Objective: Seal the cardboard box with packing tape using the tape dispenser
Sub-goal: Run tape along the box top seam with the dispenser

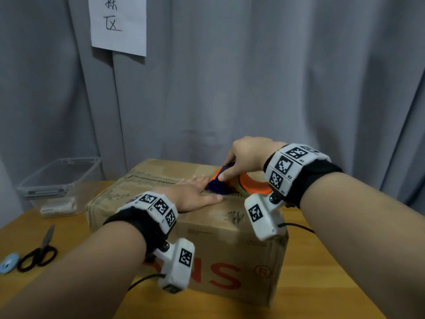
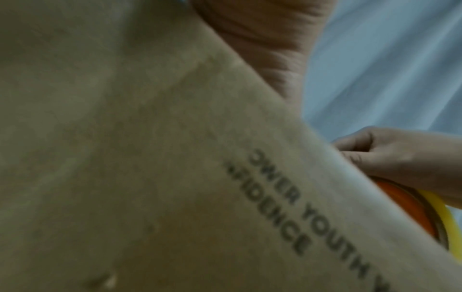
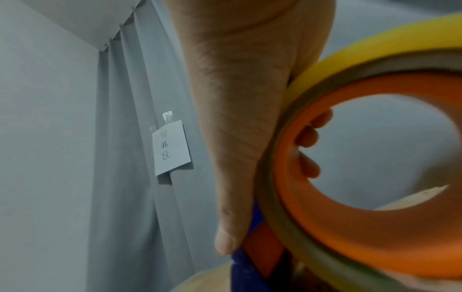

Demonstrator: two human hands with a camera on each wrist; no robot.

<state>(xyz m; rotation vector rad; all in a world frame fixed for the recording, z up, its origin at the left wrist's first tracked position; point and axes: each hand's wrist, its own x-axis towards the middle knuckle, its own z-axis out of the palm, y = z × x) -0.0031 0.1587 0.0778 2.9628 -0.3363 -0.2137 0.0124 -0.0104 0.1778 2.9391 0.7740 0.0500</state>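
A closed cardboard box [image 1: 207, 238] with red lettering sits on the wooden table [image 1: 322, 284]. My left hand [image 1: 195, 194] lies flat on the box top [image 2: 125, 158], fingers straight along the centre seam. My right hand [image 1: 243, 157] grips the tape dispenser [image 1: 230, 180], an orange ring with a dark blue front, standing on the box top just right of the left fingertips. In the right wrist view the thumb [image 3: 237, 158] presses the side of the tape dispenser [image 3: 362, 227], which carries a yellowish tape roll [image 3: 337, 67], and fingertips show through the ring. The left wrist view shows the right hand [image 2: 400, 158].
A clear plastic bin [image 1: 59, 185] stands at the back left of the table. Black-handled scissors [image 1: 39, 252] and a small blue object [image 1: 9, 263] lie near the left edge. A grey curtain [image 1: 253, 77] with a paper sign [image 1: 118, 24] hangs close behind the box.
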